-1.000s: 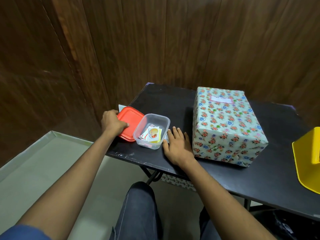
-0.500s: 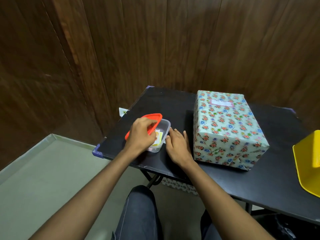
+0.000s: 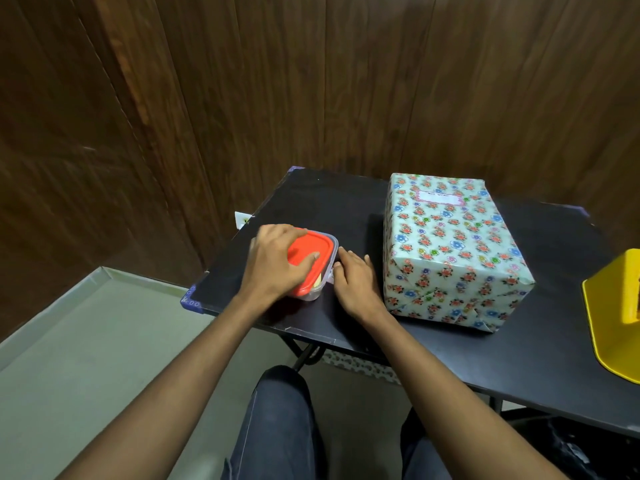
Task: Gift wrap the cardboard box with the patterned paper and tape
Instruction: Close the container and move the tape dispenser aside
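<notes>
Black bench [image 3: 346,206] set against a dark wood-panelled wall [image 3: 311,81]. Person seated, dark trousers visible below the bench edge.

Wrapped box [image 3: 450,247]: stands on the bench right of centre, fully covered in pale floral paper with red, blue and green blossoms. Folded end flaps show on the near face. A white label [image 3: 440,198] with a pink border sits on top near the far edge; it carries a short line of writing, too small to read. No brand marks visible anywhere.

Clear plastic container [image 3: 313,289]: near the bench's left front corner, well apart from the box. Red lid [image 3: 311,254] lies on top of it; whether it is fully seated I cannot tell. Something pale yellow shows through the near wall.

Left hand [image 3: 277,261]: palm down on the lid, fingers spread and draped over it, fingertips pressing the red surface. Grip apart, flat on the lid rather than clamped round it.

Right hand [image 3: 353,278]: on the bench between container and box, fingertips touching the container's right side at the rim. Fingers fairly straight, grip apart, holding nothing.

Yellow plastic object [image 3: 616,317]: at the right edge, partly cut off by the frame.

A small white tag [image 3: 241,220] peeps out past the bench's left edge; its marking is unreadable.
</notes>
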